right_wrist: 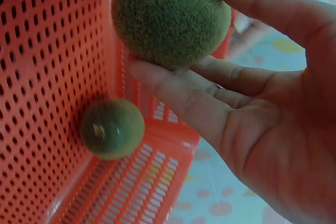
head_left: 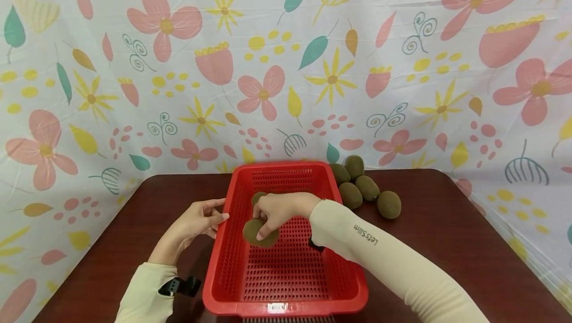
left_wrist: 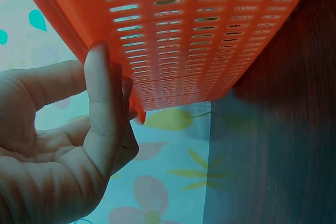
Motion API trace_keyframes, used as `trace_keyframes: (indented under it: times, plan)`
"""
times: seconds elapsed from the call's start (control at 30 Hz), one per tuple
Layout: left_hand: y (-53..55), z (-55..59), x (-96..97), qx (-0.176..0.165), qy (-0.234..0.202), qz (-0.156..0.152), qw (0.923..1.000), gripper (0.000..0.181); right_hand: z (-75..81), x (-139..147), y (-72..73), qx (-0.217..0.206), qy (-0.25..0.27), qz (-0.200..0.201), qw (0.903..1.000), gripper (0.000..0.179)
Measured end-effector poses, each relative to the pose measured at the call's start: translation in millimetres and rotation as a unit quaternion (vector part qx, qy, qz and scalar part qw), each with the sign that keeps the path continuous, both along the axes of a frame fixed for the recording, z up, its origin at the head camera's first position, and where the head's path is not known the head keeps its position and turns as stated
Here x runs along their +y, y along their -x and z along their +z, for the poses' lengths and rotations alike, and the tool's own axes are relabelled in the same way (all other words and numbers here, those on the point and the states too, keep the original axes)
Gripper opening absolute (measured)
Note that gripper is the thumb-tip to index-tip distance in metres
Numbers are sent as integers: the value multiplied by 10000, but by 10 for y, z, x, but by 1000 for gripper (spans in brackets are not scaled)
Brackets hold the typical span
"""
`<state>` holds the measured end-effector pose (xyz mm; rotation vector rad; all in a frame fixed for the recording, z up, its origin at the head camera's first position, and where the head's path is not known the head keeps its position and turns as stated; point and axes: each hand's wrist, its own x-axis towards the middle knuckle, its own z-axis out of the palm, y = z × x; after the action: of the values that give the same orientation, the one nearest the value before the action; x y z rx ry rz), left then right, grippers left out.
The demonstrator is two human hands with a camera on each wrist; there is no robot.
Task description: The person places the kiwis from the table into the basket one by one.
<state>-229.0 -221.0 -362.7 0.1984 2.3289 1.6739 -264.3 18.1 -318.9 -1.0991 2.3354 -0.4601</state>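
Observation:
My right hand [head_left: 281,211] pinches a fuzzy brown kiwi [right_wrist: 170,17] between thumb and fingers, over the inside of a red plastic basket [head_left: 286,308]. In the right wrist view another kiwi [right_wrist: 113,128] lies inside the basket, near its far end; in the head view the right hand partly covers it. My left hand [head_left: 196,224] holds the basket's left rim, thumb at the edge and fingers bent on the outer side. Seen from the left wrist, the slotted basket wall [left_wrist: 199,35] rises beside that hand [left_wrist: 68,129].
Several more kiwis [head_left: 367,188] are grouped on the dark wooden table [head_left: 429,243], right of the basket's far corner. A flower-printed cloth [head_left: 286,65] hangs behind the table and along its sides.

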Motion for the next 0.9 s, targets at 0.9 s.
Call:
trace_keyframes:
  times: [0.9]
  plan:
    - [2, -9, 14, 30, 143, 90, 9999, 57, -370, -319, -248, -756, -1159, 594, 9886, 29]
